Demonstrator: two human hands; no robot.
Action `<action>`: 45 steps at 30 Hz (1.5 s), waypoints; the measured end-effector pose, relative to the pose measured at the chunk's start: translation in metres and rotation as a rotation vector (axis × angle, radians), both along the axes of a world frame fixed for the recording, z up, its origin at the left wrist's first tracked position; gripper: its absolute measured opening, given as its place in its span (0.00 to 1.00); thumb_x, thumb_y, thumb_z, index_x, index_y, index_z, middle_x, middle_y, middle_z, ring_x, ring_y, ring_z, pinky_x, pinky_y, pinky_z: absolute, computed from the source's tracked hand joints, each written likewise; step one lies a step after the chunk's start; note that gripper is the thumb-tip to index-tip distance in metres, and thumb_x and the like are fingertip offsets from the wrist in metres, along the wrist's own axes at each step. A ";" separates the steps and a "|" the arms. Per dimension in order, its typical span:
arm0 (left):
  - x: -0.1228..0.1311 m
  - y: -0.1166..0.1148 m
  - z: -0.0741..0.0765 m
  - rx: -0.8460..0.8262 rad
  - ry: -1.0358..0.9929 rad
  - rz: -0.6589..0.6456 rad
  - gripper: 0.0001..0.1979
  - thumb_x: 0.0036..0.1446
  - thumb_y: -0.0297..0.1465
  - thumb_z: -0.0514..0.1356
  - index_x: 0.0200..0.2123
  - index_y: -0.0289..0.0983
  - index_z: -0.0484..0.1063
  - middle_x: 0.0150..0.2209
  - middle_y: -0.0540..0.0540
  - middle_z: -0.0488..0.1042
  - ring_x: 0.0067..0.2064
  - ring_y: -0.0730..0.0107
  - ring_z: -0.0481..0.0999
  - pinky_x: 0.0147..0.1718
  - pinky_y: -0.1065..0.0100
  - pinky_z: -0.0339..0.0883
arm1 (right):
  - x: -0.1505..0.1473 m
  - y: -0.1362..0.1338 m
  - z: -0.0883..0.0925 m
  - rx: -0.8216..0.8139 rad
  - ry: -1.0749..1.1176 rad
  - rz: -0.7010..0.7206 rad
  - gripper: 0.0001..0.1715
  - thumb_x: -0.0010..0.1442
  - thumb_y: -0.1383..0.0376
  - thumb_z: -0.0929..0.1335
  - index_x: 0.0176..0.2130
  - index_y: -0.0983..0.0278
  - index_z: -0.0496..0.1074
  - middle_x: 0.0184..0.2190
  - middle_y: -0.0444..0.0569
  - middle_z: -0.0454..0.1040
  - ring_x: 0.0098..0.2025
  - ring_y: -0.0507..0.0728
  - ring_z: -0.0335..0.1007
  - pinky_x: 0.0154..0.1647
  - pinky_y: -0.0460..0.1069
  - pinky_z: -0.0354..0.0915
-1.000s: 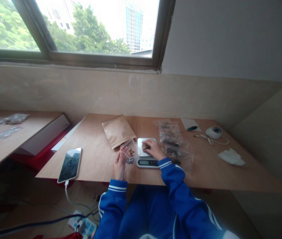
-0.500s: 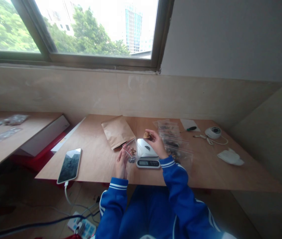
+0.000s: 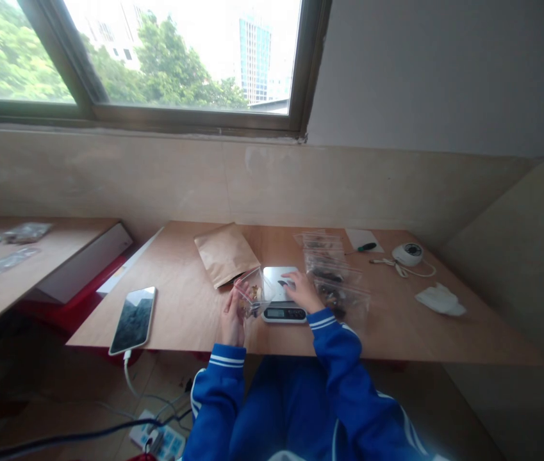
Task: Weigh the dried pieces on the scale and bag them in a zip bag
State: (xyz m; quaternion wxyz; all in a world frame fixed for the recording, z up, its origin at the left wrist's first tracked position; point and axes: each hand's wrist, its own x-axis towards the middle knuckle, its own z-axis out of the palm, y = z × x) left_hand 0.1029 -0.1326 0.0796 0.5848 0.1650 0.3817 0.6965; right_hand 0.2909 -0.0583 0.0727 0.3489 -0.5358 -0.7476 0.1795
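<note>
My left hand [image 3: 232, 315] grips a small clear zip bag [image 3: 251, 295] with a few dark and brown bits inside, held just left of a small silver kitchen scale [image 3: 280, 296]. My right hand [image 3: 303, 291] rests over the scale's plate, fingers bent down onto a small dark piece [image 3: 284, 282] lying there. Whether those fingers pinch the piece I cannot make out. Both arms wear blue sleeves with white cuff stripes.
A brown paper pouch [image 3: 224, 253] lies behind the bag. Several filled clear bags [image 3: 334, 275] are stacked right of the scale. A phone [image 3: 133, 310] on a cable lies at the table's left; a white round device [image 3: 405, 253], marker [image 3: 366, 246] and white cloth [image 3: 439, 299] lie right.
My right hand, lifted with a small brown piece half a second ago, has come back down onto the scale plate. The bag in my left hand now shows more pieces inside.
</note>
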 end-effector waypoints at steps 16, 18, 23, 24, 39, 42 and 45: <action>0.002 -0.008 0.011 -0.028 -0.029 -0.085 0.19 0.58 0.36 0.59 0.52 0.40 0.70 0.54 0.41 0.72 0.55 0.60 0.72 0.55 0.58 0.65 | -0.020 -0.019 0.052 0.023 0.468 0.050 0.16 0.59 0.58 0.67 0.43 0.63 0.75 0.37 0.49 0.79 0.38 0.55 0.74 0.37 0.48 0.67; 0.003 -0.008 0.012 -0.013 -0.032 -0.089 0.19 0.57 0.36 0.60 0.52 0.39 0.70 0.54 0.41 0.73 0.55 0.60 0.72 0.55 0.59 0.65 | -0.025 -0.026 0.067 0.002 0.437 0.163 0.15 0.59 0.58 0.67 0.45 0.60 0.75 0.39 0.48 0.79 0.39 0.55 0.74 0.40 0.49 0.67; -0.002 -0.010 0.009 0.032 0.004 -0.141 0.22 0.55 0.39 0.62 0.53 0.40 0.70 0.53 0.41 0.73 0.56 0.58 0.71 0.55 0.58 0.65 | -0.021 -0.036 0.061 -0.006 0.474 0.110 0.17 0.62 0.58 0.63 0.47 0.60 0.73 0.49 0.50 0.75 0.49 0.57 0.70 0.47 0.51 0.66; -0.003 -0.010 0.008 0.038 0.006 -0.171 0.23 0.54 0.40 0.63 0.53 0.40 0.70 0.53 0.41 0.73 0.55 0.57 0.72 0.55 0.58 0.65 | -0.019 -0.037 0.056 -0.027 0.498 0.097 0.18 0.62 0.57 0.63 0.49 0.60 0.72 0.50 0.51 0.74 0.51 0.57 0.70 0.48 0.51 0.66; -0.006 -0.016 0.021 0.073 0.117 -0.417 0.27 0.54 0.53 0.55 0.47 0.38 0.71 0.55 0.38 0.71 0.52 0.54 0.73 0.44 0.57 0.71 | -0.021 -0.062 0.031 -0.055 0.853 -0.281 0.23 0.55 0.47 0.68 0.34 0.64 0.68 0.17 0.40 0.68 0.18 0.51 0.64 0.20 0.45 0.63; 0.000 -0.018 0.028 0.132 0.381 -0.276 0.21 0.52 0.47 0.61 0.42 0.37 0.72 0.47 0.41 0.76 0.48 0.58 0.76 0.42 0.63 0.70 | -0.024 -0.069 0.029 -0.039 0.803 -0.275 0.23 0.55 0.46 0.68 0.34 0.64 0.69 0.18 0.42 0.70 0.20 0.52 0.67 0.20 0.45 0.64; 0.007 -0.017 0.032 0.136 0.532 -0.076 0.17 0.54 0.45 0.60 0.37 0.38 0.72 0.38 0.44 0.79 0.43 0.62 0.78 0.43 0.65 0.69 | -0.024 -0.076 0.029 -0.044 0.766 -0.221 0.22 0.55 0.47 0.68 0.35 0.63 0.70 0.19 0.42 0.71 0.21 0.52 0.68 0.21 0.45 0.64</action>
